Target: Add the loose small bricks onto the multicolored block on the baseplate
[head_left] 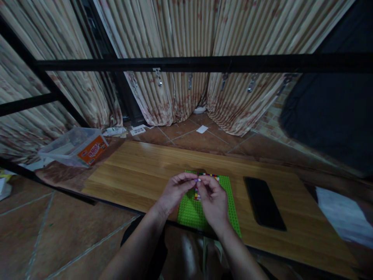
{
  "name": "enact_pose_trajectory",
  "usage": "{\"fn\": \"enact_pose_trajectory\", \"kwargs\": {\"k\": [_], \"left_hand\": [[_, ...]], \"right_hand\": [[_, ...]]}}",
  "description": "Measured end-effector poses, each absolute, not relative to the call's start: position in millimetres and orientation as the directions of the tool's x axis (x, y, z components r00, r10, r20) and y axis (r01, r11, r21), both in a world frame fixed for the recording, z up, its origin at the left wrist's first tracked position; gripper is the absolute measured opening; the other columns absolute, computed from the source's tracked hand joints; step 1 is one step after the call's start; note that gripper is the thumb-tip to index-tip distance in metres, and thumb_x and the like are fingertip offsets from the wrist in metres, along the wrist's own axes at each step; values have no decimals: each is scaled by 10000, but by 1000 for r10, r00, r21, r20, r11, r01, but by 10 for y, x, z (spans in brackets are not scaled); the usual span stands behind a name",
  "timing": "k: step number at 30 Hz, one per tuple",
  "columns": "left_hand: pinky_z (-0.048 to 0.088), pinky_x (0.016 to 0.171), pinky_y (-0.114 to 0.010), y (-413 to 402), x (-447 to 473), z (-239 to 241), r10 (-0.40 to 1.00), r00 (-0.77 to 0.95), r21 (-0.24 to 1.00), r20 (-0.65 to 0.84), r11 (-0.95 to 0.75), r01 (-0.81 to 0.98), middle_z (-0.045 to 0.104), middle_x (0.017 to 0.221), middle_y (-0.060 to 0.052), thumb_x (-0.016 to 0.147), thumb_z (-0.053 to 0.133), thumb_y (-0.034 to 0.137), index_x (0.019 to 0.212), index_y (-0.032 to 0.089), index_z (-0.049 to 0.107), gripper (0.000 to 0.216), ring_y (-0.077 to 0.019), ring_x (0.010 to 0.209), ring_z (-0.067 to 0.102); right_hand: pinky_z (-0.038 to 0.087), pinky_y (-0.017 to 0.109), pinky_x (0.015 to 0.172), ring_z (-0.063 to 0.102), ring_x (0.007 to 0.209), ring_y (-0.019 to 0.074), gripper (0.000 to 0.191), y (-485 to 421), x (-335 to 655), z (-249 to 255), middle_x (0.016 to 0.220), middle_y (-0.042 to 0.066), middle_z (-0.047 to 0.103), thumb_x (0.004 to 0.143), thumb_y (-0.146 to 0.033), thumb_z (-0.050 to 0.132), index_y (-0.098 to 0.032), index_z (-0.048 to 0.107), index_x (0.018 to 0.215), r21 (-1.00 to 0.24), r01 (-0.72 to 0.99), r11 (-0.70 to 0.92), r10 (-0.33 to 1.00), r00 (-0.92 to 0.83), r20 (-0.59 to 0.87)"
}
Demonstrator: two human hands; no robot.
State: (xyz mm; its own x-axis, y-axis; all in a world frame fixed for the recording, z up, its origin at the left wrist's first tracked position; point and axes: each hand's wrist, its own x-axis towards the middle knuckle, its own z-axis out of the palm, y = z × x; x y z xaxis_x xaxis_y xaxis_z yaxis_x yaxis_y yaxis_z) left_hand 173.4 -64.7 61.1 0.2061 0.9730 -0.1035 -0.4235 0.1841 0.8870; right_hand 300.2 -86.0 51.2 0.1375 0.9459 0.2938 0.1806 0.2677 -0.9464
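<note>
A green studded baseplate (190, 214) lies at the front edge of the wooden table, with rows of small coloured toy bricks (197, 196) on its upper part. Over these rows my two hands meet, fingertips nearly touching. My left hand (175, 192) pinches a tiny purple brick (196, 180) between thumb and forefinger. My right hand (214, 198) is closed in a pinch beside it, at a small white brick (199, 180). Whether the two pieces are joined cannot be made out. My fingers and right hand hide part of the brick rows.
A black phone-like slab (265, 203) lies right of the baseplate on the wooden table (128, 175). A clear plastic bin (72, 147) with an orange label stands to the left. A black metal bar (186, 63) crosses in front of the curtains (186, 35). White paper (344, 214) lies at the right.
</note>
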Motion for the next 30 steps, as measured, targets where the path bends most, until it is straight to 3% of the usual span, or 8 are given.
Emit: {"fn": "enact_pose_trajectory", "kwargs": {"k": [13, 21, 30], "left_hand": [[442, 868, -290, -650, 1728, 622, 968, 227, 883, -103, 194, -428, 724, 857, -28, 653, 793, 254, 867, 174, 738, 235, -133, 822, 631], [455, 852, -284, -596, 1684, 545, 984, 66, 897, -165, 177, -404, 718, 841, -14, 604, 822, 275, 825, 179, 736, 256, -134, 831, 628], [458, 818, -275, -585, 1683, 535, 974, 52, 900, -222, 225, -374, 711, 827, -17, 589, 830, 301, 829, 173, 734, 288, -133, 802, 641]], "right_hand": [[503, 254, 650, 641, 717, 148, 178, -843, 3100, 535, 823, 22, 700, 868, -356, 576, -208, 655, 928, -960, 145, 240, 955, 141, 261], [485, 266, 609, 586, 632, 134, 258, -641, 3636, 537, 731, 7, 644, 767, -409, 691, -178, 658, 875, -975, 86, 206, 860, 460, 223], [490, 283, 637, 615, 666, 156, 257, -611, 3774, 384, 754, 16, 669, 780, -441, 651, -198, 649, 863, -977, 160, 139, 913, 363, 189]]}}
